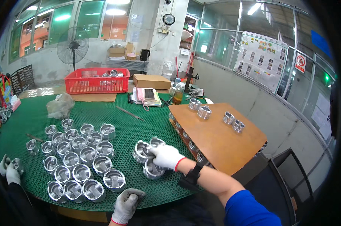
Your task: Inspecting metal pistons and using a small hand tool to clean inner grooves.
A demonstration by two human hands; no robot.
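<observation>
My right hand (166, 157), in a white glove with a red cuff, is closed over a small cluster of silver metal pistons on the green table mat (129, 130). Its fingers reach onto a piston (141, 151) with a hollow underside facing up; another piston (153, 170) sits below the hand, partly covered. A piston (156, 141) stands just behind the fingers. My left hand (125, 206), gloved too, rests curled near the table's front edge, with nothing visible in it. Left of it several more pistons (82, 173) stand in rows, hollow ends up.
A brown board (219, 135) at right bears several pistons, with more beneath it. At far left, a co-worker's gloved hands (12, 173) hold a piston. Behind are a red crate (97, 84), plastic bag (61, 106), cardboard box (151, 81), phone (149, 93) and metal file (129, 113).
</observation>
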